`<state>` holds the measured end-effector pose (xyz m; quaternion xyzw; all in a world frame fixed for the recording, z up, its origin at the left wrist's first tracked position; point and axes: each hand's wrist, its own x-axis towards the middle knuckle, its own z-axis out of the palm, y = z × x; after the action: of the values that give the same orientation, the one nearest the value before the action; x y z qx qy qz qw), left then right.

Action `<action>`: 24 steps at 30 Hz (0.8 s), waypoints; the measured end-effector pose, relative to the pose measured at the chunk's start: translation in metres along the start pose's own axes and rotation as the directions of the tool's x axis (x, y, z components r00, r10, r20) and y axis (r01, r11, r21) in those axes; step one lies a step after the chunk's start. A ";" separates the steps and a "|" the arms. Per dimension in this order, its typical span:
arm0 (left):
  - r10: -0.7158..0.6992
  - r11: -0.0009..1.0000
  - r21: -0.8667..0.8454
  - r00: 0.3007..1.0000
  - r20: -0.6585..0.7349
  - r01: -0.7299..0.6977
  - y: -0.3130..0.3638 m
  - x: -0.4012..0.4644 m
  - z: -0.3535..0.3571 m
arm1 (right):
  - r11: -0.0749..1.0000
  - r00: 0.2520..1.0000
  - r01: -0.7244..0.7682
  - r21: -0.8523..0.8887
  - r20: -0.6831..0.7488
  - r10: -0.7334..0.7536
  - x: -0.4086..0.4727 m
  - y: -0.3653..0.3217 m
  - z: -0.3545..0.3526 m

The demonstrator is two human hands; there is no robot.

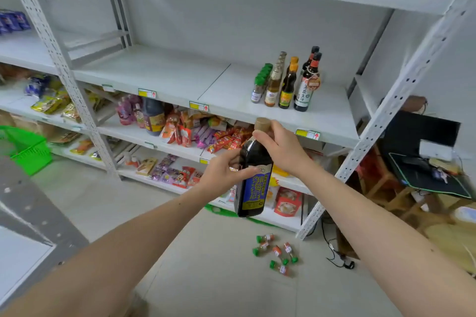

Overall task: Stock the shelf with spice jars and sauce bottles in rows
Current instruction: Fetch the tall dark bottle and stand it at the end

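Note:
Both hands hold a tall dark sauce bottle [253,183] with a blue label and a tan cap, upright in front of the white shelf [159,72]. My left hand [222,175] grips its body from the left. My right hand [280,148] wraps its neck just under the cap. On the shelf's right part stand rows of small green-capped spice jars [260,82] and sauce bottles [306,82], one behind another. Several more green-capped spice jars [277,252] lie scattered on the floor below.
Lower shelves hold snack packets [180,134] and a large dark jug [153,116]. A green basket [28,149] sits on the floor at left. A grey shelf unit [25,213] stands at near left. A chair with clutter [422,167] is at right.

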<state>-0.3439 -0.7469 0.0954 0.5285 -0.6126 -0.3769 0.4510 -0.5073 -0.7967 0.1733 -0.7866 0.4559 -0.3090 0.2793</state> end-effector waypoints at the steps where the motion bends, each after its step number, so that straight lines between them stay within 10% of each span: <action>1: 0.013 1.000 -0.001 1.000 0.019 -0.013 0.004 0.016 0.013 | 1.000 1.000 -0.017 -0.003 -0.019 0.017 0.005 0.012 -0.012; 24: -0.139 0.989 -0.050 0.990 0.026 0.140 0.024 0.363 0.189 | 0.948 0.844 -0.311 -0.064 -0.478 0.245 0.204 0.197 -0.194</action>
<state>-0.5440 -1.1048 0.1158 0.5540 -0.5691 -0.4291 0.4304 -0.6784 -1.0929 0.2048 -0.6326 0.6390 -0.4116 0.1487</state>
